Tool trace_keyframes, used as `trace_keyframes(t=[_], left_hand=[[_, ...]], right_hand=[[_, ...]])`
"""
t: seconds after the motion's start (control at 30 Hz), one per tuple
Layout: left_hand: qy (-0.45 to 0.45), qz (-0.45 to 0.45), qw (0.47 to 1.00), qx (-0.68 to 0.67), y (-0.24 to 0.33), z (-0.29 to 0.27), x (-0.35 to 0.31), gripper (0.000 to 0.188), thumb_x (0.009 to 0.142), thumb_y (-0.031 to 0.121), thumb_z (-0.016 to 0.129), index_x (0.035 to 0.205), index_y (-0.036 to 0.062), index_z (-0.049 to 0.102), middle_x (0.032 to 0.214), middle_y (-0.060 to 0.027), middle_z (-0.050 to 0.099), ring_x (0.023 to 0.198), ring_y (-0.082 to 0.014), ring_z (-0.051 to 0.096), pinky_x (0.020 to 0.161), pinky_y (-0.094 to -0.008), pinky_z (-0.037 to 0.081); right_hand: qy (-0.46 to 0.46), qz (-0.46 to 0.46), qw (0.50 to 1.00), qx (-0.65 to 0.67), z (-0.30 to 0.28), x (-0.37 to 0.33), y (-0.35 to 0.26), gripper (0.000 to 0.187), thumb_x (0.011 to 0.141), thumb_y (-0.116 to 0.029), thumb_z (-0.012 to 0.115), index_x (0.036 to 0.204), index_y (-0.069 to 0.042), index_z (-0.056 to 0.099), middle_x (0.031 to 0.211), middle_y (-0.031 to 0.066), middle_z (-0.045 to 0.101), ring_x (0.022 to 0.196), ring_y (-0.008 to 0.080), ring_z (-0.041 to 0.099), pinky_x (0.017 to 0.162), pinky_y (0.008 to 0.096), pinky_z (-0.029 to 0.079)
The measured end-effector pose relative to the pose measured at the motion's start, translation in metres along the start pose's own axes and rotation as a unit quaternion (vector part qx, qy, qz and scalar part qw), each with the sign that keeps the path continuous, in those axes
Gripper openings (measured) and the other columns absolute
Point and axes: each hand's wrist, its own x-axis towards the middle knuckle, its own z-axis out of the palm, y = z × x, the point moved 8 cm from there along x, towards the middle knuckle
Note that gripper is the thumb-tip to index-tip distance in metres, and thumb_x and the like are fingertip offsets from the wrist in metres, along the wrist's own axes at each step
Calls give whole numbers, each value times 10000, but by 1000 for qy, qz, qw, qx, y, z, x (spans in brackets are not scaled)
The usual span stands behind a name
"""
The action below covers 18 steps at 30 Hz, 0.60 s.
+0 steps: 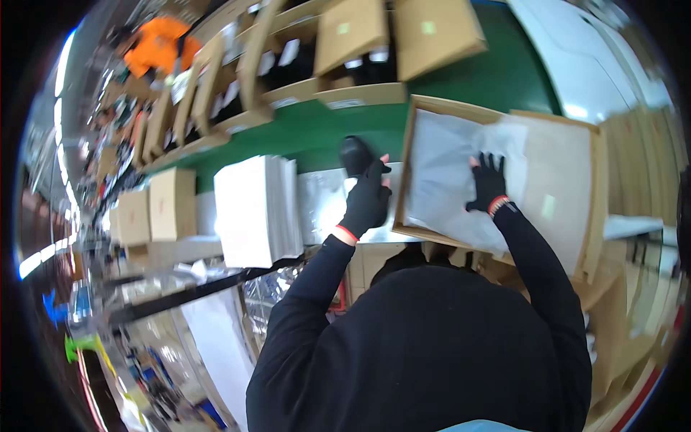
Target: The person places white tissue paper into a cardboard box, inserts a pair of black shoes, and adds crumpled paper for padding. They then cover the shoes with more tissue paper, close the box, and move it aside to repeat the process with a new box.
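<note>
Gloved hands at work over an open cardboard box at about two o'clock from centre. Right hand in a black glove with a red cuff band, fingers spread flat, grip apart, pressed down on white tissue paper lining the box floor; clamped on nothing. Paper covering the left half of the box, bare brown cardboard to its right. Left hand, same kind of glove, at twelve o'clock from the torso, just beside the box's left wall, fingers curled together around a dark rounded object; cannot tell what the object is, nor how firmly the grip closes on it. Beneath that hand a shiny clear plastic sheet lying on the table. Stack of white paper sheets at nine o'clock from the left hand, well apart from it. Small closed cardboard box further toward nine o'clock, another beside it. Green conveyor belt running from ten o'clock to one o'clock behind the table, carrying open cartons with raised flaps. Person in an orange top far off at eleven o'clock, blurred. Black sleeves entering from the lower edge, both forearms reaching upward toward the box.
</note>
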Motion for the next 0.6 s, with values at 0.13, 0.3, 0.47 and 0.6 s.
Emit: trace_keyframes(t=[0.13,0.3,0.47,0.6], left_hand=[[177,-149,973,4,-96,-155,-17,513,882,241,604,1342,98,428,1218,-145,580,910,-322,632,754,-386,489],[302,-358,769,434,-271,-309,-155,813,713,598,693,1233,5,495,1176,-203,580,1106,-372,547,942,-475,399],[229,-570,714,336,-299,-314,-194,794,653,688,673,1086,29,579,1058,-160,635,1044,-344,583,875,-522,403],[319,-371,745,454,-240,-341,-166,498,773,444,709,1039,38,594,995,-147,639,961,-332,598,829,-385,456]], right_hand=[[-34,31,999,14,3,-2,-9,1273,431,-547,845,1432,-24,258,1463,251,273,1372,411,224,1115,593,74],[189,-64,974,104,-59,-9,-17,815,746,-288,732,1416,-63,326,1455,139,358,1387,342,250,1124,561,103],[383,110,913,83,-124,-63,83,659,772,-193,724,1332,-15,426,1330,145,488,1246,293,447,1077,404,286],[344,346,873,-24,-67,-139,224,737,801,-418,690,1315,47,438,1328,227,480,1260,342,440,1066,398,340]])
